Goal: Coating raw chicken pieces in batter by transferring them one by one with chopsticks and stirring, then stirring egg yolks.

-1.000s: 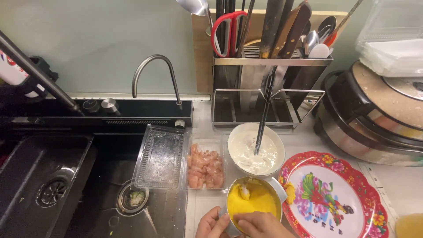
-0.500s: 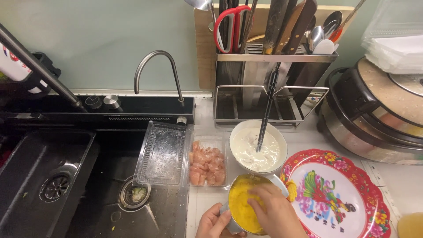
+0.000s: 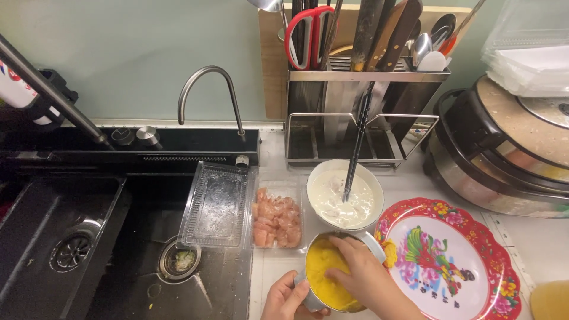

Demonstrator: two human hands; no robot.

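Note:
A metal bowl (image 3: 313,299) of yellow crumbs sits at the counter's near edge. My left hand (image 3: 286,299) grips its left rim. My right hand (image 3: 364,275) reaches into the bowl with fingers pressed into the yellow crumbs (image 3: 325,269); whether it holds a piece under them is hidden. Just behind stands a white bowl of pale batter (image 3: 344,198) with a dark utensil (image 3: 354,148) leaning in it. A clear tray of raw pink meat pieces (image 3: 275,216) lies to the left of both bowls.
A red flowered plate (image 3: 450,258) lies right of the bowls. The tray's clear lid (image 3: 216,204) hangs over a black sink (image 3: 77,237) with a curved tap (image 3: 207,89). A utensil rack (image 3: 361,71) stands behind, and stacked cookware (image 3: 510,154) at the right.
My right hand has gone from the bowl's near rim into the yellow crumbs. My left hand has stayed on the bowl's left side.

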